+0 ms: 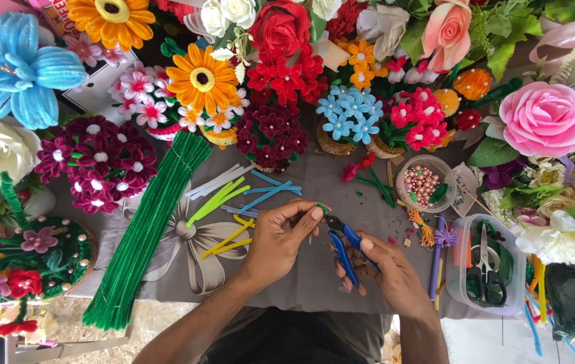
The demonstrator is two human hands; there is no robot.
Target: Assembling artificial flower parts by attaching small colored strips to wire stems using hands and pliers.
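Between the two hands, at the near edge of the grey cloth-covered table [314,283]: one short green chenille stem piece [322,208], fuzzy, barely showing past the fingertips, too small to tell its shape.

- Left hand [281,239]: thumb and forefinger pinched shut on the green piece, holding it at the nose of the cutters.
- Right hand [385,269]: closed round the blue-handled wire cutters [345,246]; the cutting tip meets the green piece. Whether a cut is made cannot be told.
- Progress, as judged: trimming in hand; no part-built flower lies by the hands, so assembly looks to remain.

Just beyond the left hand: loose cut stems in yellow, lime and pale blue [247,199]. Further left: thick bundle of long green chenille stems [146,236], seemingly uncut.

Beyond the right hand: round clear bowl of pink beads [424,183]. To its right: clear plastic box holding black-handled scissors [486,266].

Far edge and both sides: finished chenille flower bouquets [270,87], red, orange, blue and purple, with fabric roses.
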